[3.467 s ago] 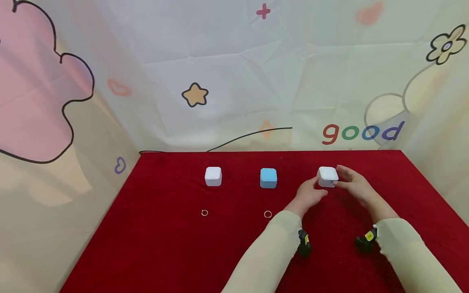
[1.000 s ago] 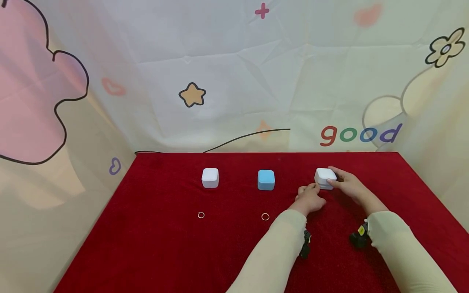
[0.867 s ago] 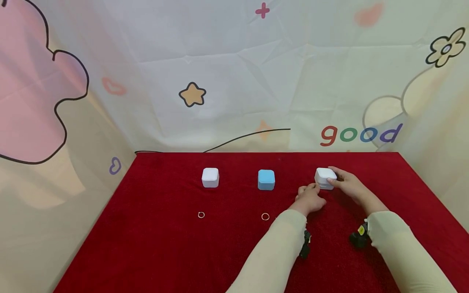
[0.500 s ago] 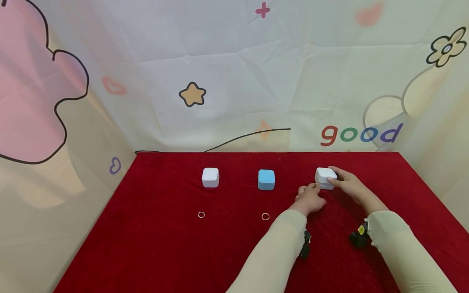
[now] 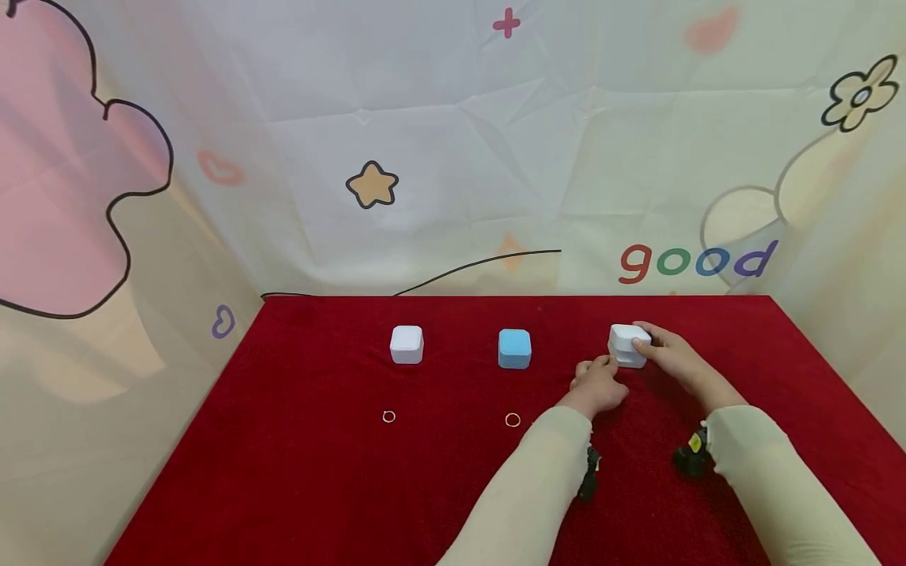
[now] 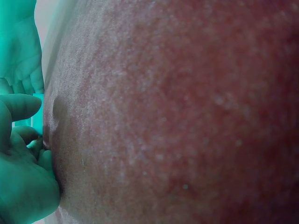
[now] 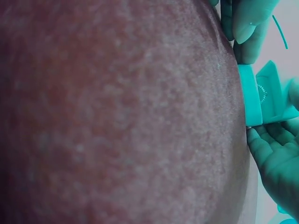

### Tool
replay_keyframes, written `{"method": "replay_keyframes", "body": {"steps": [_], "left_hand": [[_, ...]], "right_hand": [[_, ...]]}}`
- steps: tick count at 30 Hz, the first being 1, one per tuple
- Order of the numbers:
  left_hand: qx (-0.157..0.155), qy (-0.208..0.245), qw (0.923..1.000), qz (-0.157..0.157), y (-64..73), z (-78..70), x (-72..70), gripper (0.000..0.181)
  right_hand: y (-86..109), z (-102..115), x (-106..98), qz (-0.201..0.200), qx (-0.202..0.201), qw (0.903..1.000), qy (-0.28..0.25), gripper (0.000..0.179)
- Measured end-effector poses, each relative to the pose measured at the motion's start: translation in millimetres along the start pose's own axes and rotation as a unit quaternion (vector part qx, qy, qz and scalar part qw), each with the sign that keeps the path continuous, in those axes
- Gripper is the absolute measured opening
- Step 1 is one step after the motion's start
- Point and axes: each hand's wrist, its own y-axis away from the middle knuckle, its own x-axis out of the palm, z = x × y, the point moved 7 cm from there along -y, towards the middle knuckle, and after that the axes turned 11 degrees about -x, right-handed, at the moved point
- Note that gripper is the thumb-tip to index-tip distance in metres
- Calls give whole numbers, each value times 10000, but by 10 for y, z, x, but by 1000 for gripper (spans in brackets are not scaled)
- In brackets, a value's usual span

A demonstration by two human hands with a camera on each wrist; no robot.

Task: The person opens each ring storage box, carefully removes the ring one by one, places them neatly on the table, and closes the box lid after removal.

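Note:
At the right of the table, both hands are on a white ring box (image 5: 627, 336) whose lid stands partly raised. My right hand (image 5: 675, 358) grips the lid from the right, thumb at the front and fingers round the side. My left hand (image 5: 597, 385) is low at the box's front left corner, its curled fingertips holding the base. In the right wrist view the box (image 7: 252, 95) shows a gap between base and lid, with small round print inside. The left wrist view shows my left hand (image 6: 28, 177) at its edge, with most of the box hidden.
On the red cloth (image 5: 318, 487) stand a closed white box (image 5: 406, 345) at left and a light blue box (image 5: 514, 349) in the middle. In front of them lie a silvery ring (image 5: 388, 417) and a gold-toned ring (image 5: 513, 420). A printed curtain (image 5: 453, 157) hangs behind.
Both hands, earlier loosely around the box, have settled on it, left fingers at the base and right thumb on the lid. The lid has risen, widening the gap at the front.

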Motion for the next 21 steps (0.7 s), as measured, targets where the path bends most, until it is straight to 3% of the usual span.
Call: {"method": "replay_keyframes", "body": {"steps": [21], "left_hand": [[-38,-99,9999,-89,3,-13,14,58]], "right_hand": [[-6,25,-16,152,122,9997,-121,66]]}}
